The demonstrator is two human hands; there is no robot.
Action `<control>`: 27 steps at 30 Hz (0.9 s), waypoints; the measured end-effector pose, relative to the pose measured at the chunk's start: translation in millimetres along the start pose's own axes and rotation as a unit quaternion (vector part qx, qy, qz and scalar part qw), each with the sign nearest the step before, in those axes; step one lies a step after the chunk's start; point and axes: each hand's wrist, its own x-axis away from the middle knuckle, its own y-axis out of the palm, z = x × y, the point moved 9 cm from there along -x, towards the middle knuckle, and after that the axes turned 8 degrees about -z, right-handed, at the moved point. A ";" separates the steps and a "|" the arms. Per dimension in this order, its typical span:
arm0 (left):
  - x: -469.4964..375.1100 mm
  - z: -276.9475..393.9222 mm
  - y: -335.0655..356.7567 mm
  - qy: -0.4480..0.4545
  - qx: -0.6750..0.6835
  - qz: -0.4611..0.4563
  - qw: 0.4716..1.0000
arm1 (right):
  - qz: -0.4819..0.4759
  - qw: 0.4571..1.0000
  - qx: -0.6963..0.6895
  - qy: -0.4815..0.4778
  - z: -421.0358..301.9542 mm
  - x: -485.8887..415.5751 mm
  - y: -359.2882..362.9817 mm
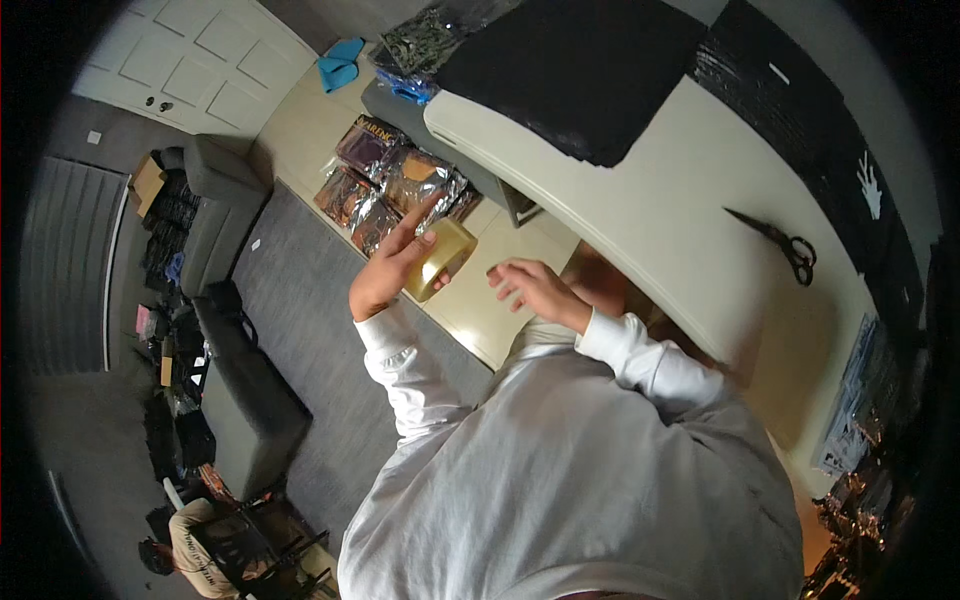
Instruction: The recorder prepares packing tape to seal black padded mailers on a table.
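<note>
My left hand holds a wide roll of clear yellowish packing tape, with the thumb along its upper edge and fingertips showing at its lower side. The index finger points outward past the roll. A short gap away, my right hand hovers in front of my body with bent, parted fingers and nothing visible in them. Both hands are off to the left of a white table. On that table lies a pair of black-handled scissors, blades toward the far left.
A black plastic sheet or bag covers the table's far end. Shiny plastic-wrapped packages lie on the floor tiles beside a grey rug. Grey sofas hold dark stacked goods. Another person sits at lower left.
</note>
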 end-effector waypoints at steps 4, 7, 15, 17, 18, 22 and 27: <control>9.7 27.9 18.9 0.067 -0.006 0.012 0.998 | -0.035 0.989 -0.139 -0.024 -14.0 -9.2 3.1; 22.7 51.6 34.2 0.172 -0.091 0.084 0.977 | -0.046 0.970 -0.223 -0.083 -55.7 6.7 8.8; 45.5 73.4 76.1 0.319 0.024 0.063 0.946 | 0.084 0.921 0.225 -0.307 -208.7 93.2 5.9; 42.9 72.7 82.7 0.319 0.035 0.044 0.946 | 0.121 0.904 0.227 -0.342 -220.9 101.7 -1.3; 41.3 72.9 90.8 0.311 0.011 0.023 0.950 | 0.154 0.886 0.223 -0.377 -229.0 110.0 -5.1; 35.6 74.7 107.3 0.322 -0.015 -0.032 0.946 | 0.220 0.809 0.328 -0.435 -259.9 138.3 -0.4; 32.2 63.4 113.4 0.306 -0.008 -0.061 0.950 | 0.235 0.763 0.393 -0.456 -273.8 157.5 7.6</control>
